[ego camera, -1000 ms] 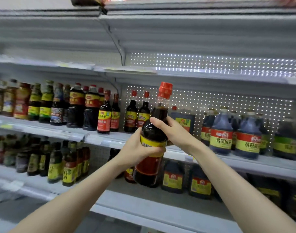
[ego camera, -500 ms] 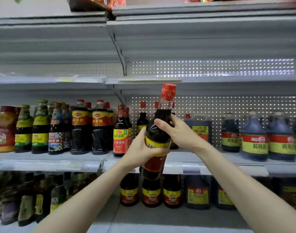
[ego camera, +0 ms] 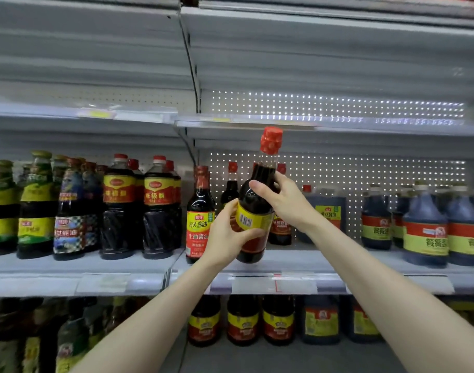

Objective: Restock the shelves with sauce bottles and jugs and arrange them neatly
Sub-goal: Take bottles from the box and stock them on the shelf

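Note:
I hold a dark sauce bottle (ego camera: 253, 208) with a red cap and a yellow-and-red label, tilted slightly, just above the front of the middle shelf (ego camera: 284, 265). My left hand (ego camera: 225, 235) grips its lower body at the label. My right hand (ego camera: 284, 203) grips its shoulder below the neck. A matching red-labelled bottle (ego camera: 199, 219) stands just left of it, and more red-capped bottles (ego camera: 231, 184) stand behind, partly hidden by the held bottle.
Large dark bottles (ego camera: 139, 208) and green-labelled ones (ego camera: 34, 208) fill the left bay. A square jug (ego camera: 328, 211) and blue jugs (ego camera: 424, 227) stand to the right. The shelf below (ego camera: 297, 356) carries bottles and jugs. The upper shelf edge (ego camera: 324, 125) hangs close above the cap.
Both hands have carried the bottle forward and up to the middle shelf, its base now over the shelf front. My view has moved closer to the shelves.

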